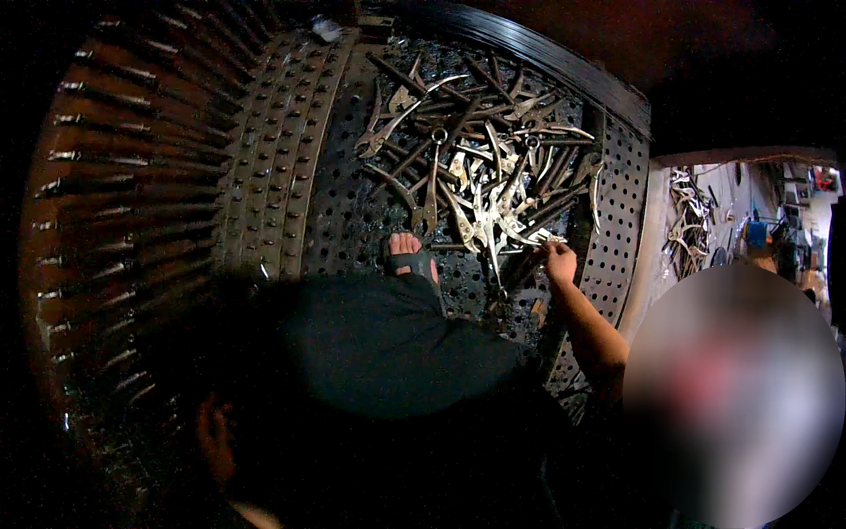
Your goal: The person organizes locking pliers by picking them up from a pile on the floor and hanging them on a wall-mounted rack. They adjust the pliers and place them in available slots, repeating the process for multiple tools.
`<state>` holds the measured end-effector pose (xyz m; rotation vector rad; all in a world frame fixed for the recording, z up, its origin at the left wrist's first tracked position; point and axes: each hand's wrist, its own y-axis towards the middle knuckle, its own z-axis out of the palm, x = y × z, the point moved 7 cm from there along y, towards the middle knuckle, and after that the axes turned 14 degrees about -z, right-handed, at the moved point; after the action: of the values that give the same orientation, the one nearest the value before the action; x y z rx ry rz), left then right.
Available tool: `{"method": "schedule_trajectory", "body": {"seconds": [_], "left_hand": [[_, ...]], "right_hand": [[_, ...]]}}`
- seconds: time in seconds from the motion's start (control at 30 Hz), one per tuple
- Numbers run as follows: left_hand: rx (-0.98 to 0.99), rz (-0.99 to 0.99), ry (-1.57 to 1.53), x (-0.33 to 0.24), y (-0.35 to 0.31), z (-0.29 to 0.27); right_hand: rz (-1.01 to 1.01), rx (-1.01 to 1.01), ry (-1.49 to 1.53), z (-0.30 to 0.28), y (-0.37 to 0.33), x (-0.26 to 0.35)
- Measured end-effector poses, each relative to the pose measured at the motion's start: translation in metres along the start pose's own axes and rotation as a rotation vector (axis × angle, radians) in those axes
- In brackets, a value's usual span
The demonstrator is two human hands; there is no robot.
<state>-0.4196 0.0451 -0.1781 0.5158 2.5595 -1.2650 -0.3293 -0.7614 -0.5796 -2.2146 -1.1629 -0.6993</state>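
Observation:
A heap of metal locking pliers (480, 212), some silvery and some dark, lies on a perforated dark metal floor. At the heap's near right edge is my right hand (560, 262), its fingers closed at the bright end of one pair of pliers. Much of that pair is hidden among the others. My left hand (216, 432) hangs low at the left, in deep shadow and away from the heap. Its fingers are too dim to read.
Rows of metal rods (132, 181) line the curved wall at left, beside a studded metal strip (273, 150). My sandaled foot (412, 260) stands close to the heap. A perforated side panel (621, 212) edges the right. Beyond the opening lie more pliers (689, 220) near a blurred person (736, 397).

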Motion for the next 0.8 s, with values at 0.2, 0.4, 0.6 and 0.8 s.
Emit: {"method": "schedule_trajectory", "body": {"seconds": [0.2, 0.4, 0.6, 0.8], "left_hand": [[-0.048, 0.206, -0.081, -0.038, -0.032, 0.007], [0.342, 0.297, -0.117, -0.022, 0.041, 0.074], [0.115, 0.344, 0.05, -0.028, -0.021, 0.063], [0.045, 0.43, 0.144, -0.02, -0.003, 0.071]], "right_hand": [[-0.18, 0.133, -0.372, -0.007, 0.005, 0.11], [-0.043, 0.075, -0.029, -0.089, -0.023, -0.083], [0.655, 0.375, 1.297, -0.052, -0.059, -0.196], [0.528, 0.095, 1.113, -0.019, -0.105, -0.097]]}}
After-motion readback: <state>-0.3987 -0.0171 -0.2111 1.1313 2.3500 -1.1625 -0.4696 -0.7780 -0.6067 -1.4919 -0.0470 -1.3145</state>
